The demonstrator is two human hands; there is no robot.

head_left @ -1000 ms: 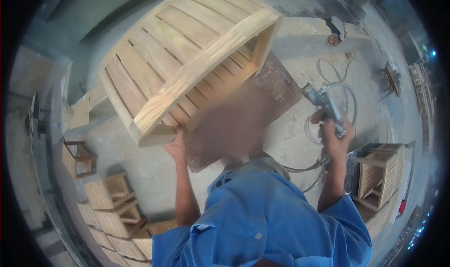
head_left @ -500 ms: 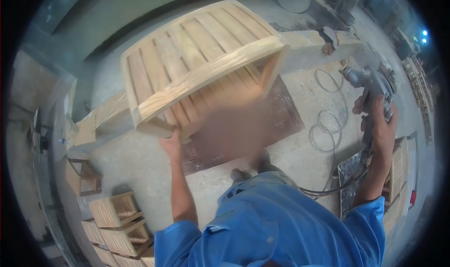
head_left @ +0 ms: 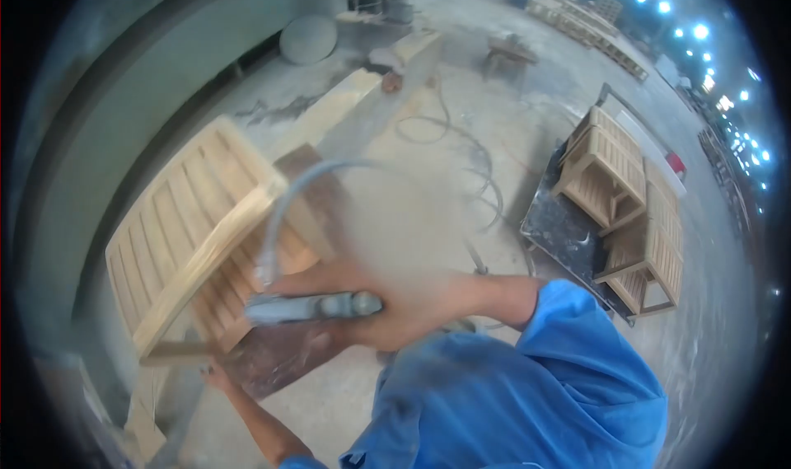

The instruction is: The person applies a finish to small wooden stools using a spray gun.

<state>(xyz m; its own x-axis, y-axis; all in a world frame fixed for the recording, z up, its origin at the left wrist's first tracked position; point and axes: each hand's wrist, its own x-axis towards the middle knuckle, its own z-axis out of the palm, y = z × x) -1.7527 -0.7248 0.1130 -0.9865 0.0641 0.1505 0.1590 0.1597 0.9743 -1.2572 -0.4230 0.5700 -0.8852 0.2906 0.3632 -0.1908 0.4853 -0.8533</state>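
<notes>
No readable text, label, brand, number or sign anywhere. Bare wood on the slatted chair [head_left: 198,238]; plain metal on the air tool [head_left: 309,307], blurred by motion; plain blue on the shirt sleeve [head_left: 577,362]; no lettering on the stacked chairs [head_left: 626,197] at the floor's right side.

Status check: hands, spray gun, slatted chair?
Right hand gripping spray gun, hose looping up. Left hand at lower edge of slatted chair, tilted on the board. Nothing between gun and chair.

Slatted chair [head_left: 194,238] lies left; stacked chairs [head_left: 630,201] stand far right.
</notes>
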